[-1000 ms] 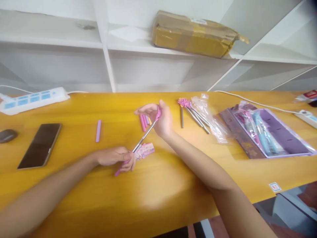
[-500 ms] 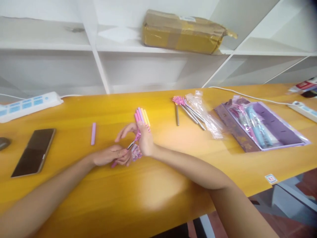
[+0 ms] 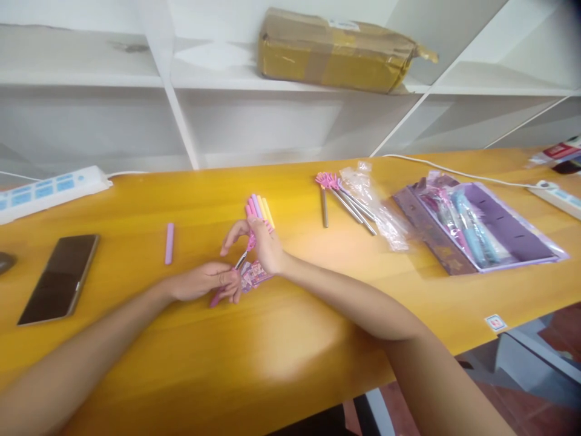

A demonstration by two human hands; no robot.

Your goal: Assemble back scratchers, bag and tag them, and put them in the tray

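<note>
My left hand [image 3: 209, 283] is closed around the pink handle of a telescopic back scratcher [image 3: 242, 259], whose silver rod slants up and to the right. At the rod's upper end, my right hand [image 3: 267, 245] has the pink head at its palm and thumb, its fingers curved to the left. Behind that hand, several pink, purple and yellow tubes [image 3: 259, 208] lie side by side, their near ends hidden. Small printed cards [image 3: 255, 275] rest under the rod. A single purple tube [image 3: 169, 243] lies to the left.
Several silver rods with pink heads [image 3: 347, 206] lie beside clear plastic wrap [image 3: 379, 209]. To the right is a purple box [image 3: 517, 233] with wrapped items. A phone [image 3: 59, 280] and a power strip [image 3: 54, 194] are on the left. A cardboard box [image 3: 336, 54] sits on the shelf.
My right hand has come down and left toward my left hand, and the visible silver rod between them is much shorter. Over the last half second the hands have barely moved.
</note>
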